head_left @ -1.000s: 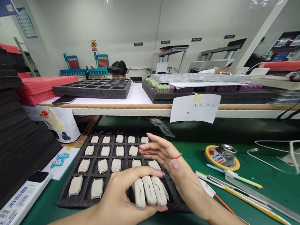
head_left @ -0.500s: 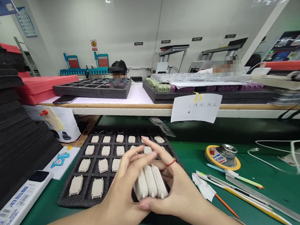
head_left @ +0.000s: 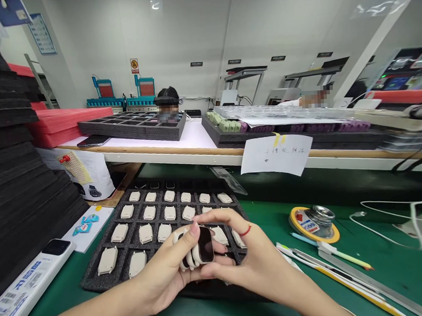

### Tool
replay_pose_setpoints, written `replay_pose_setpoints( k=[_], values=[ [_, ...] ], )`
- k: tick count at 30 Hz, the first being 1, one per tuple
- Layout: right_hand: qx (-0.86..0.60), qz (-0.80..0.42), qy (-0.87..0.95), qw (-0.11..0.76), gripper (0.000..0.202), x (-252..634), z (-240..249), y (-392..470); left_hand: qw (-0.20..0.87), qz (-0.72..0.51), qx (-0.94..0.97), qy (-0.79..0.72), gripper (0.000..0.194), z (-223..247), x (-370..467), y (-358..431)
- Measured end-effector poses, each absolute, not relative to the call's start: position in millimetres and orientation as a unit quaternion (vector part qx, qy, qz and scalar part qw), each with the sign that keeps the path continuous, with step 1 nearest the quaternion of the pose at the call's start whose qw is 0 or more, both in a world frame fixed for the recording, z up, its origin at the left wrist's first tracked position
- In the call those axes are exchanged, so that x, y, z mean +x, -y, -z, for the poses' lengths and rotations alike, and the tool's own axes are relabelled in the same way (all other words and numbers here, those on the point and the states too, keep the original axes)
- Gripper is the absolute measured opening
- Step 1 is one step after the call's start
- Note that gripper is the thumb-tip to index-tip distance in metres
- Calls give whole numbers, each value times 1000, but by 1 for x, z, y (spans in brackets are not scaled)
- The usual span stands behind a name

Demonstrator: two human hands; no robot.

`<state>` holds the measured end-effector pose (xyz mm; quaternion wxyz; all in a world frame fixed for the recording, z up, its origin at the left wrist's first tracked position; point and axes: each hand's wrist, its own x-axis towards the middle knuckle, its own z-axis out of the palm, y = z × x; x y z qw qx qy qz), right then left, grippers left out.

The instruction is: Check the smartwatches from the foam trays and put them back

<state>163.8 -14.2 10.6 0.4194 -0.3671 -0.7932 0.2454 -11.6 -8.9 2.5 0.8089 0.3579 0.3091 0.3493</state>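
My left hand (head_left: 177,266) is closed around a short stack of smartwatch bodies (head_left: 192,254), its thumb pressing on top. They have off-white cases, and the front one shows a dark glass screen (head_left: 205,244) facing right. My right hand (head_left: 241,254), with a red string at the wrist, curves around the stack's right side. Its index finger is at the upper edge and its thumb at the lower edge of the front watch body. Beneath the hands lies a black foam tray (head_left: 93,270) whose pockets hold several off-white watch bodies (head_left: 119,233), backs up.
On the right lie a tape roll (head_left: 295,217) with a metal-topped jar, a brush (head_left: 351,259) and a steel ruler (head_left: 387,280). A white box (head_left: 24,287) and stacked black foam (head_left: 12,185) stand left. A shelf (head_left: 183,154) spans the back; a person sits beyond it.
The stack has turned from showing pale case backs to showing a dark screen on the right. Both hands have shifted their hold, and the right hand has opened wider.
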Motion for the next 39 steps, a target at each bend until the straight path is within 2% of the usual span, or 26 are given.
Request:
replay_pose_setpoints(
  k=[2,4,11,20,23,27,29,32,35,39],
  values=[
    [-349,-253,789,437,28,166,-17,15,799,-355,382,-299,40,-3,-12,9],
    [-327,-249,795,445,15,166,-22,17,790,-356,407,-289,42,-3,-13,9],
    [-302,-169,789,507,10,161,-19,19,840,-360,326,-243,43,4,-12,6],
    [-319,-241,588,703,14,169,-25,23,895,-300,287,-164,48,3,-14,7],
    [-344,-170,626,679,10,172,-27,26,897,-291,292,-158,47,3,-14,7],
    [-334,-51,711,617,34,180,-25,27,901,-286,283,-163,48,3,-14,7],
    [-312,-18,745,589,38,182,-27,28,902,-287,275,-168,49,3,-14,7],
    [-286,-1,794,537,36,183,-30,33,904,-287,265,-176,48,4,-14,7],
    [-271,-34,836,475,36,179,-27,42,906,-289,259,-171,45,3,-13,7],
    [-251,2,859,447,38,174,-14,46,911,-295,235,-167,42,1,-12,6]
  ],
)
